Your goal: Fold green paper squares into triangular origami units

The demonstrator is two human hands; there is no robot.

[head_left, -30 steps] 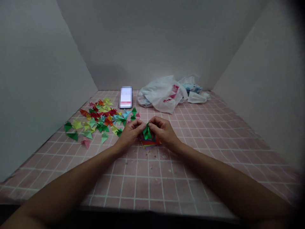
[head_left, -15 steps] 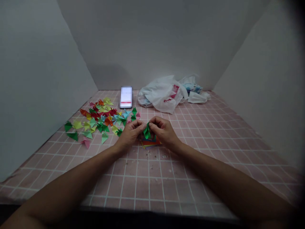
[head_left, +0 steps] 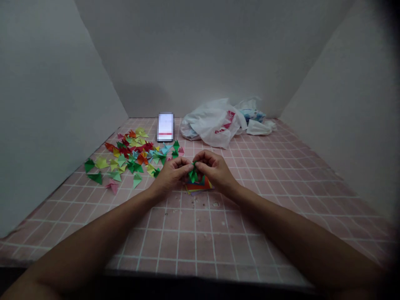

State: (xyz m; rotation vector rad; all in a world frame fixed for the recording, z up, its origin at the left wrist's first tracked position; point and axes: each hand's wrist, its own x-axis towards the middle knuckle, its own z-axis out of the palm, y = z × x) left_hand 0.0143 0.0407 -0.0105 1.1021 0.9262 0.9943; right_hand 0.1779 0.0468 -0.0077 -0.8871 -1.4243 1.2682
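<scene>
A small folded green paper piece (head_left: 193, 175) is pinched between both hands, its pointed parts hanging downward. My left hand (head_left: 173, 172) grips its left side with thumb and fingers closed. My right hand (head_left: 213, 168) pinches its upper right, thumb in front and the index finger curled over the top. Right beneath and behind them lies a stack of coloured paper sheets (head_left: 200, 187), partly covered by the hands; orange, yellow, blue and purple edges show. Left of my left hand spreads a pile of folded paper figures (head_left: 137, 143) in green, yellow, red, pink and blue.
A phone with a lit, blurred screen (head_left: 165, 127) stands at the back. White plastic bags (head_left: 212, 121) lie crumpled to its right, with a blue-patterned packet (head_left: 253, 115) among them. Pale walls enclose the pink checked tablecloth (head_left: 193, 241) on three sides.
My right hand's fingers have shifted slightly left over the top of the green paper piece. The paper has turned a little, its lower points looking more spread. Everything else stays put.
</scene>
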